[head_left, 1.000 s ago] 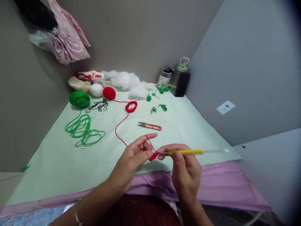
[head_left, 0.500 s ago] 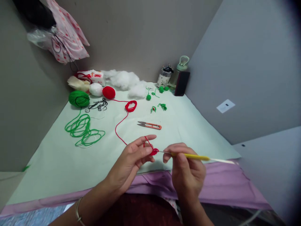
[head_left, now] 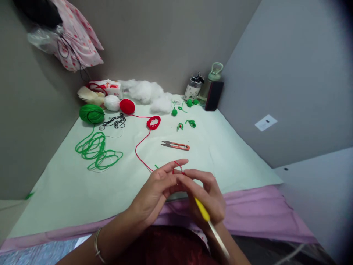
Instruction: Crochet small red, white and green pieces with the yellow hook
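My left hand (head_left: 157,191) pinches a small red crochet piece, mostly hidden between the fingers, with red yarn (head_left: 141,146) looped over its raised forefinger. The strand runs back across the pale green cloth (head_left: 66,184) to a red coil (head_left: 153,122) and a red yarn ball (head_left: 127,106). My right hand (head_left: 208,197) meets the left at the fingertips and grips a yellow-handled crochet hook (head_left: 204,212), whose handle points down towards me.
Orange thread snips (head_left: 176,145) lie just beyond my hands. A loose green yarn tangle (head_left: 96,151), green ball (head_left: 92,113), black thread, white ball and stuffing fill the back left. Small green pieces, a jar and a bottle (head_left: 211,82) stand at the back corner.
My right hand has swung the hook round: its handle pointed right before and now points down towards me. Both hands have closed together over the red piece.
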`<state>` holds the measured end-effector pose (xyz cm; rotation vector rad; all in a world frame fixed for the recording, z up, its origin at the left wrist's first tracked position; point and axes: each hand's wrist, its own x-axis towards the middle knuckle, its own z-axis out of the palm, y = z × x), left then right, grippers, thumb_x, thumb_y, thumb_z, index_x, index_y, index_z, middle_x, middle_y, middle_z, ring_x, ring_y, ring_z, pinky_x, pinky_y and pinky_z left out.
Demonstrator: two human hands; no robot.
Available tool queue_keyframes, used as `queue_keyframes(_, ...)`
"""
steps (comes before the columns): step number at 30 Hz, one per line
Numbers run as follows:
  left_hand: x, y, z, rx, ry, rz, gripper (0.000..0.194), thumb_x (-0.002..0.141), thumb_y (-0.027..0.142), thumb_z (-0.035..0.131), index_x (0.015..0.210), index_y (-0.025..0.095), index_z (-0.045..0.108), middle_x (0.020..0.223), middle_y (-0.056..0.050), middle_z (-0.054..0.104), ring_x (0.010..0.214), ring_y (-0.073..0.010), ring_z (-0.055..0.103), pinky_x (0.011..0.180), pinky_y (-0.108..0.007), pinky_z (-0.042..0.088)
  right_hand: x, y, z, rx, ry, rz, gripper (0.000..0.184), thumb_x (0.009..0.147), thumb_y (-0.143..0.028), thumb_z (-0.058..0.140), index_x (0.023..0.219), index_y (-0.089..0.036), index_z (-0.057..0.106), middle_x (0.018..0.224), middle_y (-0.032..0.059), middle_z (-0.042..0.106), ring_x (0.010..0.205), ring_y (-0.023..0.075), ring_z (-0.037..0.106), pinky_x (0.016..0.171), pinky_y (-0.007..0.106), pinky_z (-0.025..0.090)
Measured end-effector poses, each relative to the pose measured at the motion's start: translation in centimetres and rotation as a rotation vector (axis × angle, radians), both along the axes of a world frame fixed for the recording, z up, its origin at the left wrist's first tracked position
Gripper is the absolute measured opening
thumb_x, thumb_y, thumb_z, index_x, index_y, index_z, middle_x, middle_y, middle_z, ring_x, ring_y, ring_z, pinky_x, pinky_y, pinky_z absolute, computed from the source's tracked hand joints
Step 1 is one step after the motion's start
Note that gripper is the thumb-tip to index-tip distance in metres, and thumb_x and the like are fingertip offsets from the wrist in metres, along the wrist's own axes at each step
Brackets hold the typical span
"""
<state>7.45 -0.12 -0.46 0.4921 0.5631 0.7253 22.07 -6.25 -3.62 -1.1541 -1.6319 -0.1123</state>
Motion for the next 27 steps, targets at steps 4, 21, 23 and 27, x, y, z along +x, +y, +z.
queue_keyframes(4, -0.3, 0.5, -0.1, -0.076, 0.005, -0.008, 0.044, 0.076, 0.021, 0.094, 0.118, 0.016, 0.083, 0.083, -0.001, 0.073, 0.073, -0.0093, 0.067, 0.078, -0.022, 0.057, 0.2, 0.3, 0.1, -0.052, 0.36, 0.055, 0.032, 0.101, -0.007, 0.062, 0.117, -0.028, 0.079, 0.097, 0.003, 0.075, 0.086, 0.0168, 0.071, 0.073, 0.031, 0.06)
queue_keyframes(21, 0.5, -0.7, -0.6, 0.22, 0.087, 0.171, 0.043, 0.084, 0.02, 0.089, 0.125, 0.03, 0.08, 0.082, 0.004, 0.071, 0.083, -0.0095, 0.066, 0.085, -0.021, 0.052, -0.6, 0.4, -0.4, -0.044, 0.254, -0.032, 0.029, 0.099, -0.012, 0.068, 0.117, -0.03, 0.08, 0.101, 0.0055, 0.075, 0.085, 0.0191, 0.073, 0.071, 0.033, 0.063)
queue_keyframes(23, 0.5, -0.7, -0.4, 0.111, 0.036, 0.111, 0.047, 0.081, 0.023, 0.092, 0.126, 0.026, 0.08, 0.084, 0.002, 0.073, 0.083, -0.0099, 0.067, 0.084, -0.02, 0.053, -0.3, 0.1, -1.0, 0.04, 0.022, -0.096, 0.041, 0.094, -0.008, 0.072, 0.126, -0.033, 0.078, 0.109, 0.0066, 0.075, 0.094, 0.0216, 0.074, 0.076, 0.035, 0.064)
queue_keyframes(27, 0.0, 0.3, -0.4, -0.099, -0.038, -0.04, 0.046, 0.076, 0.021, 0.093, 0.12, 0.015, 0.082, 0.087, -0.003, 0.074, 0.077, -0.0101, 0.067, 0.081, -0.023, 0.058, 0.1, 0.2, -0.7, 0.039, 0.161, -0.071, 0.037, 0.098, -0.008, 0.064, 0.124, -0.03, 0.078, 0.101, 0.005, 0.077, 0.091, 0.0205, 0.074, 0.075, 0.035, 0.063)
